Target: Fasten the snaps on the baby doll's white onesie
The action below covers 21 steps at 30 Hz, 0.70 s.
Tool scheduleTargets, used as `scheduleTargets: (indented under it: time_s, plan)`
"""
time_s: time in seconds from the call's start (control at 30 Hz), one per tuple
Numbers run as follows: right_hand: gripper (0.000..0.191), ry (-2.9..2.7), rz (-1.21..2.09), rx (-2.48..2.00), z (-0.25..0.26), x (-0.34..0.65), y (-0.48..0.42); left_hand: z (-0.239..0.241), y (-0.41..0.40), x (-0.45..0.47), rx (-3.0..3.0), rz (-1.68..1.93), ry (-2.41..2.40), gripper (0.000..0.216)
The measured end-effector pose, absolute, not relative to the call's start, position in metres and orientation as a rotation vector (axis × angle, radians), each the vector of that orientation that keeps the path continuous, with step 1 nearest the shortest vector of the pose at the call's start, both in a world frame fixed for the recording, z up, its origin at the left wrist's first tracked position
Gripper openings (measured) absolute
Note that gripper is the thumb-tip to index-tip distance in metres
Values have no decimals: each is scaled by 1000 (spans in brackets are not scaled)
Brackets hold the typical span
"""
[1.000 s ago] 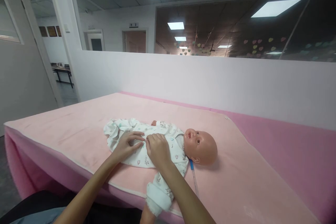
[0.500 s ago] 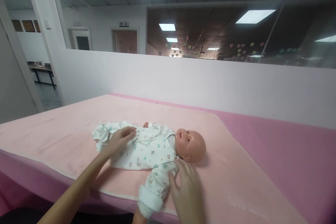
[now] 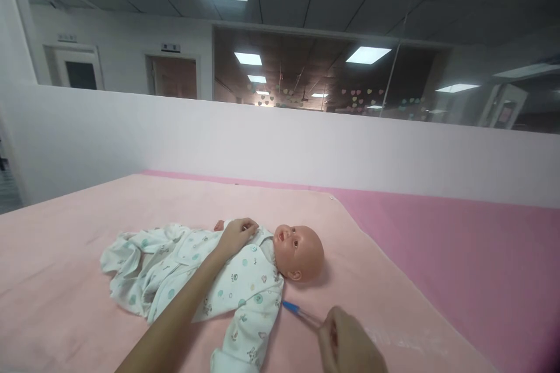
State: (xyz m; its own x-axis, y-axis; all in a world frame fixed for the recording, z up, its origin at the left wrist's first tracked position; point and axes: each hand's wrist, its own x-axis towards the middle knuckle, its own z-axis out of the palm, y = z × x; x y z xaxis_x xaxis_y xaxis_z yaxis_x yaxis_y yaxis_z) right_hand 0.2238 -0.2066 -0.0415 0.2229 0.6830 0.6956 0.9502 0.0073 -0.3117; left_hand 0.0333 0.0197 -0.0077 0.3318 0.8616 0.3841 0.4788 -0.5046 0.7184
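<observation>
A bald baby doll [image 3: 301,253] lies on its back, head to the right, on a pale pink cloth. It wears a white baby outfit [image 3: 227,282] with small green and grey prints. My left hand [image 3: 236,237] is on the chest near the collar, its fingers bent and closed on the fabric; the fingertips are partly hidden. To the right of the doll's near sleeve, my right hand [image 3: 350,341] is closed around a clear pen with a blue cap [image 3: 291,306]. The cap end points at the shoulder of the outfit.
The pale pink cloth [image 3: 371,280] covers most of a darker pink surface [image 3: 459,245]. A low white wall [image 3: 306,145] runs along the far side, with glass above it. Doors and ceiling lights show beyond.
My left hand has moved from the doll's lower body up to its chest. The right hand has left the shoulder and now holds the pen. The view has turned to the right.
</observation>
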Motion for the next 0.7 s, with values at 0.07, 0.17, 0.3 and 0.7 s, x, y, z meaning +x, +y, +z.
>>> scheduleTargets:
  time_s: [0.07, 0.17, 0.3, 0.7]
  plan:
    - [28, -1412, -138, -1677, 1, 229, -207, -11, 21, 28, 2092, 1065, 1151, 32]
    - [34, -1204, 450, -1391, 62, 239, -202, -11, 20, 24, 2113, 1033, 1141, 32]
    - [44, -1136, 695, -1119, 106, 238, -182, -10, 20, 25, 2136, 1017, 1137, 33]
    - [49, -1376, 662, -1333, 89, 229, -158, -8, 16, 26, 2164, 1023, 1123, 32]
